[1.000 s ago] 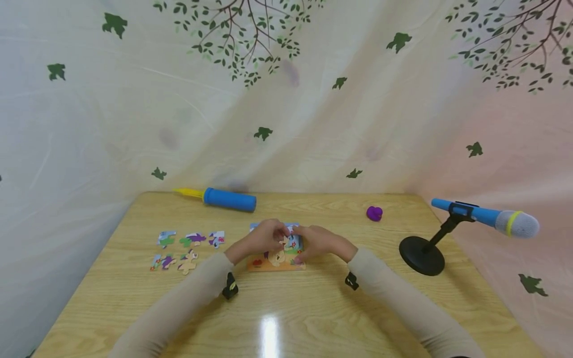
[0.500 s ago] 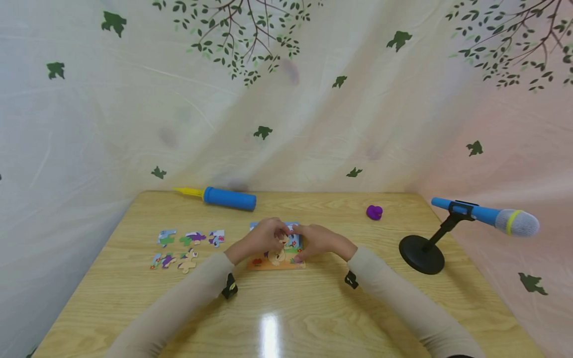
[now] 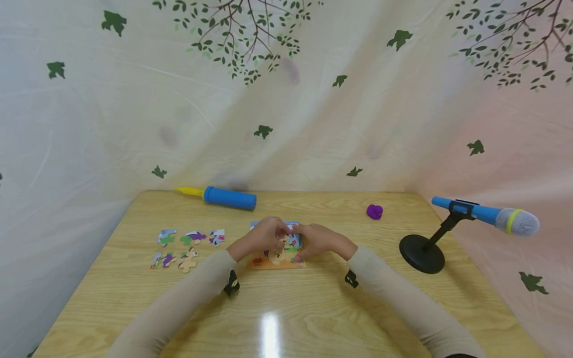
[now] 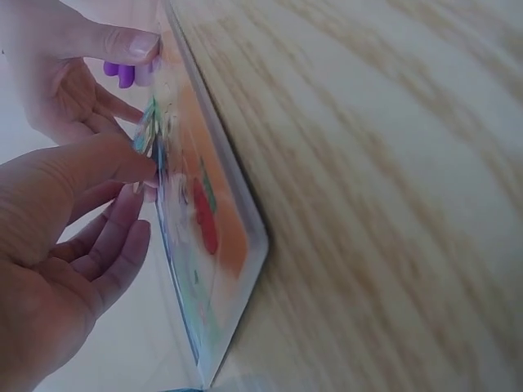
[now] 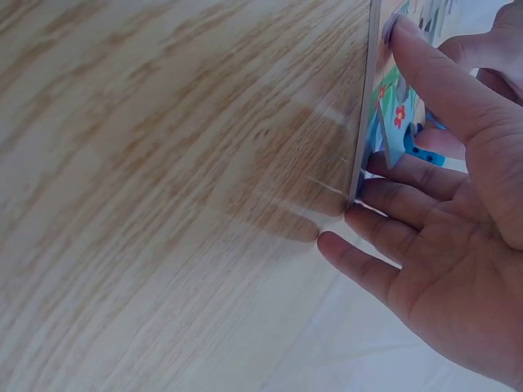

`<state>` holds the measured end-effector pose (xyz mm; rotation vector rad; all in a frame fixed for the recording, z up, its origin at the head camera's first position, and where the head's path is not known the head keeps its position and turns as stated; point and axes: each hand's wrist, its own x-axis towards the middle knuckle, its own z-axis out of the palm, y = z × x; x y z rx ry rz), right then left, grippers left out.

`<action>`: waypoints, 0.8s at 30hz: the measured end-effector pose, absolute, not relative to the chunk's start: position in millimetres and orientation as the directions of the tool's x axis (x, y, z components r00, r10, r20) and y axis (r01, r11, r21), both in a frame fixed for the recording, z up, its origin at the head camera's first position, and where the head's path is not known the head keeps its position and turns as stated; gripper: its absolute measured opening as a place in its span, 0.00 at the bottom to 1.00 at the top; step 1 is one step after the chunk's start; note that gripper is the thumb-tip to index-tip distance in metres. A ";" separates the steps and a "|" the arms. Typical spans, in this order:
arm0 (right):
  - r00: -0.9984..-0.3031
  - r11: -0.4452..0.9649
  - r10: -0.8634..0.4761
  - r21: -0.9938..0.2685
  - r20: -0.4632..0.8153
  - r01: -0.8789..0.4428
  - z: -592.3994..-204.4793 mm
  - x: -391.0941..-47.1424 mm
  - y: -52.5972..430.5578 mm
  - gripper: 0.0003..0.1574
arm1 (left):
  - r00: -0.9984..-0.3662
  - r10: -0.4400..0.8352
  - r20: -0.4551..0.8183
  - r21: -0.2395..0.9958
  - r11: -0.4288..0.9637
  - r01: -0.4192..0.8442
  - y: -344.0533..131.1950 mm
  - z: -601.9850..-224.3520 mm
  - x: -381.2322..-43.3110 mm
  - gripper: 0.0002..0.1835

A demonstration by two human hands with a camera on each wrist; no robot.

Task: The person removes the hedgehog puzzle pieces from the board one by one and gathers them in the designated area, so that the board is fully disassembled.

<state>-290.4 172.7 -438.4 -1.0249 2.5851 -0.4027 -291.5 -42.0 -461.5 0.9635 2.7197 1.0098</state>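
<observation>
One puzzle piece (image 5: 397, 122) is pinched by my left hand (image 3: 263, 236) above the board (image 3: 277, 264), my right hand (image 3: 320, 239) resting there, spread.

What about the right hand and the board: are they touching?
Touching: the right wrist view shows the right hand with its thumb tip on the board.

There was room for a hand to reach the puzzle board (image 3: 278, 265) from its near edge, over bare tabletop (image 3: 313, 311) between the two sleeves (image 3: 183, 296). Above, the left hand (image 3: 265, 235), pinching a tilted puzzle piece (image 5: 392, 122), and the right hand (image 3: 319, 240) arched over the board; the gap between their fingertips was hard to judge. Loose pieces (image 3: 195, 237) blocked the left, a blue pump (image 3: 229, 198) behind them. A lane ran between the right hand and the microphone stand (image 3: 422, 254), a purple toy (image 3: 374, 212) at its far end.
</observation>
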 end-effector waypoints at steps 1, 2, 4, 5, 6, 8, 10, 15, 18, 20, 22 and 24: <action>-0.689 0.704 -0.697 -0.375 -0.200 -0.603 -438.4 -290.4 172.6 0.59 | -0.801 0.587 0.121 0.618 0.587 0.523 -42.1 -461.4 -292.2 0.17; -0.692 0.708 -0.693 -0.375 -0.202 -0.599 -438.3 -290.4 172.5 0.59 | -0.802 0.587 0.113 0.622 0.587 0.518 -42.2 -461.2 -292.8 0.17; -0.694 0.711 -0.690 -0.372 -0.205 -0.597 -438.4 -290.3 172.2 0.59 | -0.804 0.586 0.099 0.629 0.589 0.507 -42.7 -461.0 -293.8 0.17; -0.693 0.710 -0.691 -0.371 -0.203 -0.599 -438.5 -290.2 172.1 0.59 | -0.805 0.585 0.098 0.635 0.586 0.504 -43.2 -461.1 -294.1 0.16; -0.692 0.708 -0.693 -0.368 -0.201 -0.602 -438.5 -290.2 172.2 0.59 | -0.806 0.585 0.096 0.640 0.584 0.500 -43.6 -461.0 -294.2 0.16; -0.687 0.703 -0.699 -0.365 -0.197 -0.611 -438.6 -290.2 172.1 0.59 | -0.804 0.586 0.099 0.647 0.576 0.500 -44.8 -461.1 -294.0 0.16; -0.682 0.696 -0.706 -0.363 -0.191 -0.619 -438.9 -290.3 172.1 0.58 | -0.802 0.588 0.104 0.657 0.565 0.499 -46.0 -460.9 -293.4 0.16; -0.676 0.690 -0.713 -0.362 -0.186 -0.627 -440.4 -291.3 171.9 0.57 | -0.811 0.578 0.088 0.670 0.568 0.477 -49.6 -459.6 -291.8 0.16; -0.681 0.695 -0.708 -0.359 -0.188 -0.623 -441.0 -291.5 171.7 0.55 | -0.826 0.561 0.061 0.691 0.573 0.440 -53.0 -459.6 -291.1 0.17; -0.688 0.704 -0.699 -0.360 -0.197 -0.612 -440.3 -291.1 171.5 0.54 | -0.830 0.555 0.050 0.705 0.569 0.424 -55.7 -460.4 -290.6 0.17; -0.692 0.711 -0.692 -0.359 -0.204 -0.605 -439.6 -290.4 171.1 0.54 | -0.826 0.560 0.055 0.713 0.557 0.426 -59.4 -462.0 -290.4 0.17; -0.696 0.717 -0.686 -0.357 -0.210 -0.599 -438.7 -289.7 170.5 0.54 | -0.822 0.565 0.068 0.710 0.551 0.438 -63.3 -463.6 -289.9 0.16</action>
